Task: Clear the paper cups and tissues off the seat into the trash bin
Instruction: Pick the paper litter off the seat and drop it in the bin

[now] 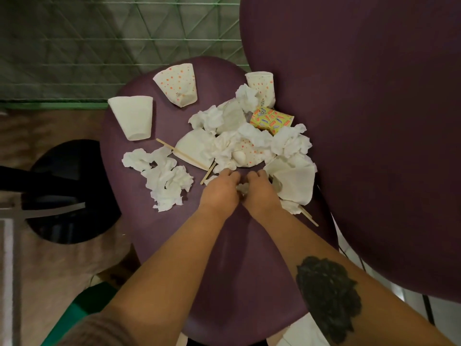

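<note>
A purple seat [224, 245] is littered with paper cups and crumpled tissues. A flattened white cup [132, 117] lies at the far left, a dotted cup [178, 84] behind it, another dotted cup [262, 87] near the backrest and a yellow patterned cup [273, 120] beside it. White tissues [164, 178] lie left of my hands, and more are piled in the middle [249, 143]. My left hand [220, 189] and my right hand [259, 191] meet at the pile's near edge, fingers curled round a small crumpled tissue [242, 188] between them.
A black round trash bin [62, 191] stands on the floor left of the seat. The purple backrest [361, 121] rises on the right. Wooden stir sticks [174, 149] lie among the litter. A green mesh barrier [99, 46] runs behind.
</note>
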A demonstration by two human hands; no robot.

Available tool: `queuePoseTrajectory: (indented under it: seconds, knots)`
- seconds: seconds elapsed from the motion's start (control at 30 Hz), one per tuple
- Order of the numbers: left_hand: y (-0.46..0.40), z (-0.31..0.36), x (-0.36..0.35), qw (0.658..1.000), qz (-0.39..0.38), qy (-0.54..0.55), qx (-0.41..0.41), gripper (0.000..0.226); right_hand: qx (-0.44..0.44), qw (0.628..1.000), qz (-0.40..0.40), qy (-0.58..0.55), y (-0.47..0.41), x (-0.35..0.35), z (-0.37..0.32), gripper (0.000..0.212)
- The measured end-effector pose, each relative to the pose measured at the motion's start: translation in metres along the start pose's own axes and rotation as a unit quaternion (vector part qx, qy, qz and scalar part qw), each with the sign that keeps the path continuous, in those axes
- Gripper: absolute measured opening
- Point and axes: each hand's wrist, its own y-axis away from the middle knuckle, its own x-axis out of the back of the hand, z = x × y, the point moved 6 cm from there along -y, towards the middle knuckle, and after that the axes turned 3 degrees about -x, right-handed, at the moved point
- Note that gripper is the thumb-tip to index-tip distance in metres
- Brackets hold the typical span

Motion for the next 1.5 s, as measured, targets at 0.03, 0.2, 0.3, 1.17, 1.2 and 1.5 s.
queuePoseTrajectory:
  seconds: [0.03, 0.2, 0.3, 1.17, 1.2, 1.5]
  knots:
    - [0.002, 0.0, 0.003, 1.0, 0.005, 0.005, 0.003, 0.02, -0.001, 1.0, 0.001, -0.008, 0.002, 0.002, -0.001, 0.032]
    - [0.026, 0.008, 0.032, 1.0, 0.022, -0.002, 0.013, 0.019, -0.008, 0.998, 0.026, -0.055, 0.019, 0.028, -0.007, 0.013]
    - [0.04, 0.013, 0.051, 0.999, 0.039, -0.009, 0.031, 0.02, -0.009, 0.996, 0.028, -0.086, 0.032, 0.046, -0.014, 0.015]
    - [0.258, 0.015, 0.179, 0.975, 0.183, -0.032, 0.119, 0.024, 0.201, 0.977, 0.032, -0.059, 0.209, 0.097, -0.155, 0.011]
    - [0.268, 0.011, 0.184, 0.974, 0.191, -0.027, 0.119, 0.024, 0.208, 0.976, 0.035, -0.059, 0.218, 0.094, -0.163, 0.012]
    - [0.407, -0.029, 0.189, 0.959, 0.26, -0.027, 0.11, 0.019, 0.267, 0.963, 0.025, -0.03, 0.32, 0.026, -0.226, 0.01]
